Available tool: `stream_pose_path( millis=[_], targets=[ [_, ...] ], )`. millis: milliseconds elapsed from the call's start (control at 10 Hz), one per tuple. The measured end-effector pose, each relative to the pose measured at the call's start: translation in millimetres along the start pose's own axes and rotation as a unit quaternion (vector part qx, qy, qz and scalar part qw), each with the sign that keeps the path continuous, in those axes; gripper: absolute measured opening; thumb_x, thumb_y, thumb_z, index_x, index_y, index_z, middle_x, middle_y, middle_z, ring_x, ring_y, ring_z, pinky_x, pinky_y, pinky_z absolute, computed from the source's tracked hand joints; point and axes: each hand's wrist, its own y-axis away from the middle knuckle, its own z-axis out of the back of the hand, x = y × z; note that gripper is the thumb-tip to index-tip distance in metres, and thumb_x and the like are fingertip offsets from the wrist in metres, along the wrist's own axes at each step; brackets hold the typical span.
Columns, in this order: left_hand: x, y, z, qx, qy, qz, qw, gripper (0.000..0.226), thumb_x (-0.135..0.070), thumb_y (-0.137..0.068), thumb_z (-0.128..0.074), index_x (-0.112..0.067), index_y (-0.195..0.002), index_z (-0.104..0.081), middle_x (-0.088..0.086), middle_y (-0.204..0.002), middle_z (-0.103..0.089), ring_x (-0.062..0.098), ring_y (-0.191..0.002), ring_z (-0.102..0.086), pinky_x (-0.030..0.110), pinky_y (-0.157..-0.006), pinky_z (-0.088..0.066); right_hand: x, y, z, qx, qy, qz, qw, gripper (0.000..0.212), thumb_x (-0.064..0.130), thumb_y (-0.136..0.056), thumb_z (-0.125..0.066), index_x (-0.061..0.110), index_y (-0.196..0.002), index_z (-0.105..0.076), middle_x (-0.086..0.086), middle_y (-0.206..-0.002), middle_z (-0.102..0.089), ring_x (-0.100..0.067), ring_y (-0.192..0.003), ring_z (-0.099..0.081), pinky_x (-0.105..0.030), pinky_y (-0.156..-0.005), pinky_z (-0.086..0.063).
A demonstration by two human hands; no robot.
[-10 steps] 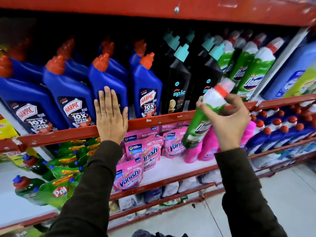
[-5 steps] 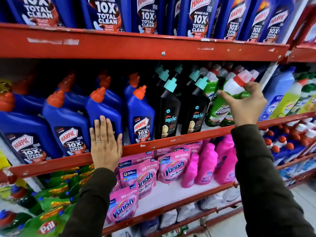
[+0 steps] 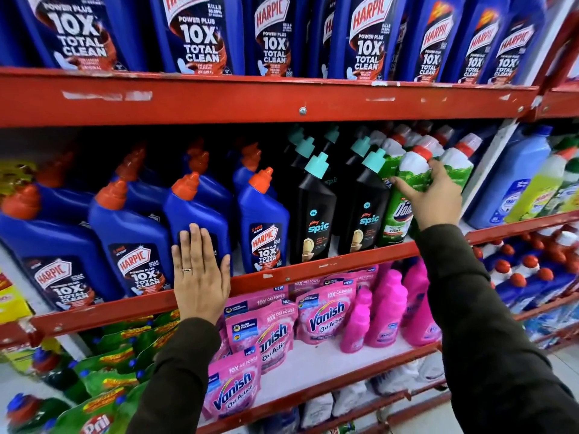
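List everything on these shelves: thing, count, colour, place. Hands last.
Domex bottle: one, green, white neck, red cap; middle shelf right, being gripped.
Other Domex bottles: several, green; behind it.
Harpic bottles: four in front, blue, orange caps; middle shelf left.
Large Harpic bottles: a row, blue; top shelf.
Spic bottles: two in front, black, teal caps; middle shelf centre.
Vanish pouches: several, pink; lower shelf.
Pink bottles: several; right of pouches.
Pril packs: several, green; lower left.
Shelf rails: red.
Left hand: one, flat against a Harpic bottle.
Right hand: one, gripping Domex bottle.
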Motion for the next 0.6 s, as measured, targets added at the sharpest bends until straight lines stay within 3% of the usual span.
stream_pose_path(
  millis=[100,300,400,500,600],
  targets=[
    [-1,0,1,0.006,0.0,0.002,1.0,0.068,-0.035,-0.111,-0.029,-0.005,-0.162,0.003,0.007,-0.17,0.014,0.025,-0.158,0.009,0.043,-0.13,0.002,-6,4,-4,0.0,-0.002,0.007,1.0,0.086,0.058,-0.084,-0.078,0.016,-0.152,-0.047,-0.003,-0.081,-0.056,-0.022,-0.074,-0.051,-0.032,-0.071,-0.041],
    [-5,-5,8,0.029,-0.022,0.011,0.999,0.071,-0.033,-0.109,-0.033,-0.001,-0.161,0.001,0.011,-0.17,0.013,0.025,-0.158,0.012,0.042,-0.13,0.004,-10,4,-7,0.029,0.018,0.02,0.999,0.088,0.054,-0.091,-0.072,0.016,-0.16,-0.031,-0.016,-0.076,-0.064,-0.034,-0.074,-0.061,-0.039,-0.067,-0.045],
    [-12,-5,19,0.057,-0.018,0.034,0.998,0.069,-0.032,-0.107,-0.037,0.005,-0.158,-0.01,0.024,-0.166,-0.007,0.026,-0.158,0.011,0.043,-0.13,0.003,-14,11,-12,0.046,0.016,0.035,0.998,0.088,0.045,-0.099,-0.066,0.016,-0.165,-0.015,-0.025,-0.115,-0.069,-0.04,-0.103,-0.065,-0.044,-0.078,-0.049],
    [-21,-8,35,0.074,-0.022,0.043,0.996,0.07,-0.034,-0.108,-0.033,0.005,-0.159,-0.006,0.023,-0.167,-0.006,0.029,-0.157,0.003,0.043,-0.13,0.002,-10,28,-4,0.05,-0.042,0.061,0.996,0.084,0.034,-0.105,-0.058,0.004,-0.165,-0.007,-0.021,-0.164,-0.036,-0.036,-0.145,-0.043,-0.045,-0.114,-0.042],
    [-39,-20,49,0.064,-0.036,0.05,0.996,0.07,-0.039,-0.109,-0.027,0.001,-0.16,-0.001,0.015,-0.168,0.003,0.035,-0.157,-0.006,0.043,-0.13,0.002,-13,51,-5,0.017,-0.071,0.106,0.992,0.08,0.039,-0.108,-0.048,0.0,-0.164,-0.006,-0.021,-0.172,-0.01,-0.033,-0.161,-0.012,-0.037,-0.13,-0.019]
  ],
)
